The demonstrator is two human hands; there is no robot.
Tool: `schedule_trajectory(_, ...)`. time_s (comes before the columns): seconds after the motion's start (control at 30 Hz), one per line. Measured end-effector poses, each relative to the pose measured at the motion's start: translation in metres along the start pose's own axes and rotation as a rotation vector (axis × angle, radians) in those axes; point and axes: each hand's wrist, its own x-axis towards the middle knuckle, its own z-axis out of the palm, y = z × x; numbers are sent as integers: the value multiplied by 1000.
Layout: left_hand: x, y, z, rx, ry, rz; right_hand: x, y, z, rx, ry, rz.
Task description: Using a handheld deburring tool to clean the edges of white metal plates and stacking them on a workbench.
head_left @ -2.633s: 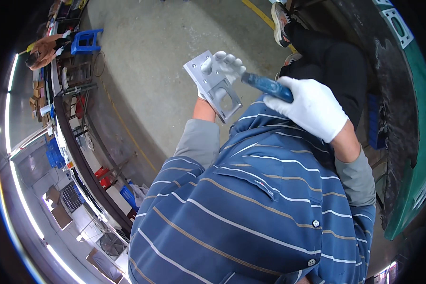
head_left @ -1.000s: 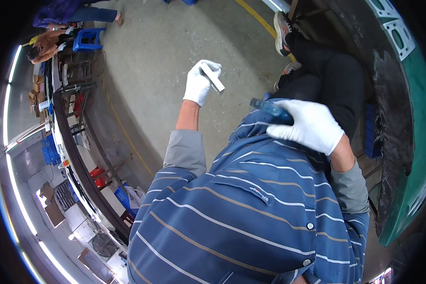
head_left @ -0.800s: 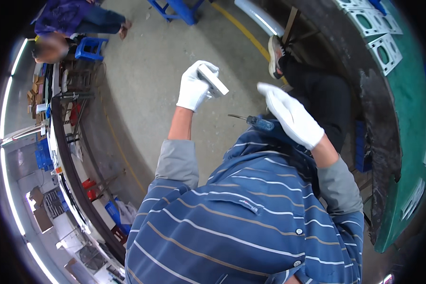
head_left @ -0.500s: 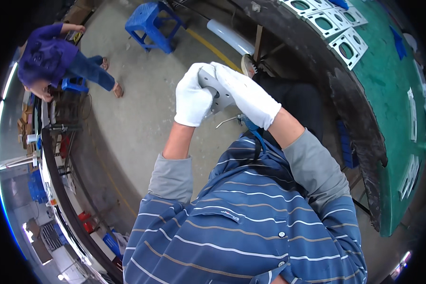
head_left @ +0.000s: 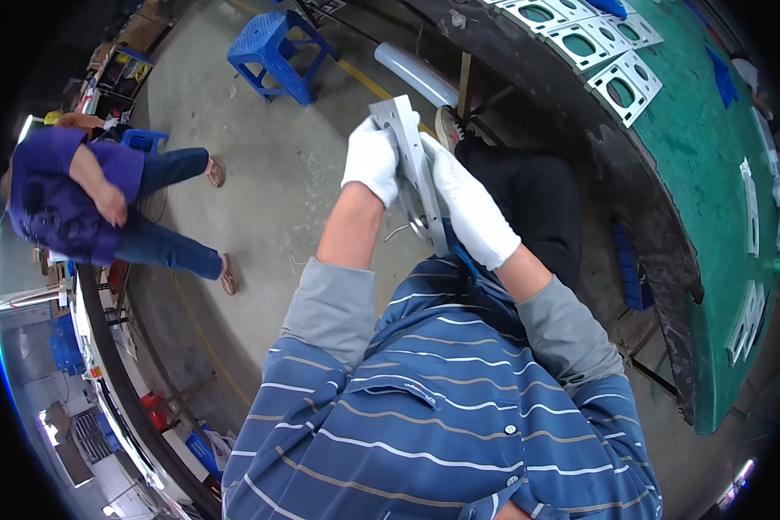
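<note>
- Since the earlier frames the right hand (head_left: 470, 206) has come off the blue tool and joined the left hand (head_left: 371, 161) on the metal plate (head_left: 414, 169).
- Both gloved hands clasp the plate edge-on, raised at chest height, well apart from the green table (head_left: 711, 173).
- Plate looks stiff, fairly light, hard-edged; best held by its long edges.
- Similar plates (head_left: 598, 43) lie along the table's far edge.

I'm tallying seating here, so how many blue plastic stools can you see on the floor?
2: one blue stool stands on the concrete near the top, the other sits partly hidden beside the seated person at left. More may be hidden.
</note>
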Motion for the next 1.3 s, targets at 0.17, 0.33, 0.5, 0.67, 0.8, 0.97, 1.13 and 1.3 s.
schedule_trajectory(0.17, 22, 10, 4, -332, -162, -249, -4, 10, -1, -203, 30, 15)
schedule_trajectory(0.33, 24, -16, 11, -347, -155, -179, -13, 16, -6, -225, -40, -37)
schedule_trajectory(0.5, 23, -19, 14, -702, -246, -12, -19, 4, -15, -308, -92, 18)
schedule_trajectory(0.67, 3, -4, 15, -517, -689, -22, -15, -18, -3, -299, 19, -220)
schedule_trajectory(0.8, -39, -7, 36, -383, -525, 7, -16, -38, -14, -303, 150, -226)
schedule_trajectory(0.97, -65, 3, 49, -287, -506, 41, -25, -37, -29, -675, 428, -170)
schedule_trajectory(1.13, -60, -1, 74, 29, -551, 69, -45, -16, -56, -365, 630, -378)
schedule_trajectory(1.3, -64, -11, 102, 413, -532, 310, -67, -20, -89, -207, 686, -321)
